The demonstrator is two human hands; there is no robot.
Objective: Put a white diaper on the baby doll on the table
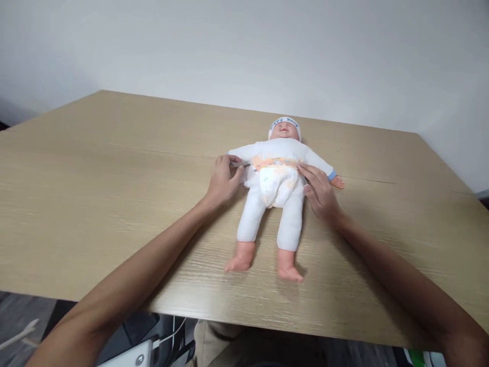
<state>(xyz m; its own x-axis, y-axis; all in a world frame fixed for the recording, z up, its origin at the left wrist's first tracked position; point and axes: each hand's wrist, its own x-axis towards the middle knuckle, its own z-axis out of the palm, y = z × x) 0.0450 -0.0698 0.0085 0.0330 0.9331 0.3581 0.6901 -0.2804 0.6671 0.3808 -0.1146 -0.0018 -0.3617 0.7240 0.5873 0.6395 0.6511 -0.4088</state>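
A baby doll (278, 153) in a white suit and a white cap lies on its back on the wooden table (114, 193), head away from me, bare feet toward me. A diaper (277, 178) with an orange band covers its hips. My left hand (223, 181) is at the doll's left side, fingers pinched on the diaper's side tab. My right hand (319, 191) rests with its fingers flat and pressed together against the diaper's other side at the waist.
A plain white wall rises behind the table. Below the near table edge I see a white device with cables (145, 351) and dark floor. The table's far right corner lies near the wall.
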